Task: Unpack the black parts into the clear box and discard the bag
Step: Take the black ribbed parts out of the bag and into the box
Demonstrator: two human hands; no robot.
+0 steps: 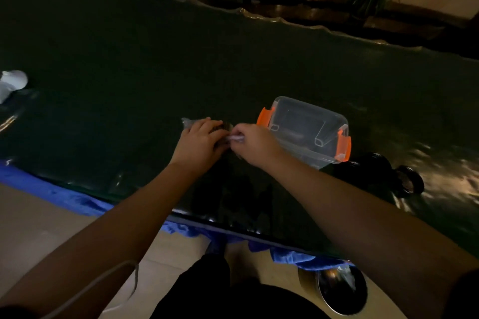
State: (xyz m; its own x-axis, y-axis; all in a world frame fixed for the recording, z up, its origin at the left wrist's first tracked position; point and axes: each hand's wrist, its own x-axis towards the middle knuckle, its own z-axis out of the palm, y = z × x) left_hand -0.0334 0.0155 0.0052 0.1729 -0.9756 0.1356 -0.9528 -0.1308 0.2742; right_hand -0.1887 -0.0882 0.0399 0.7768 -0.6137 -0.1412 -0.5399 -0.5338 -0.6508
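A small clear plastic bag with dark parts inside lies on the dark green table cover, mostly hidden under my hands. My left hand presses down on the bag and grips it. My right hand pinches the bag's pale edge between its fingertips, right beside my left hand. The clear box with orange latches stands open just right of my right hand. A few dark items seem to lie inside it. Dim light keeps the parts in the bag from showing clearly.
Black ring-shaped parts lie on the table right of the box. A round metal bin with a dark liner stands on the floor below the table's near edge. A white object sits at the far left. Blue cloth hangs along the near edge.
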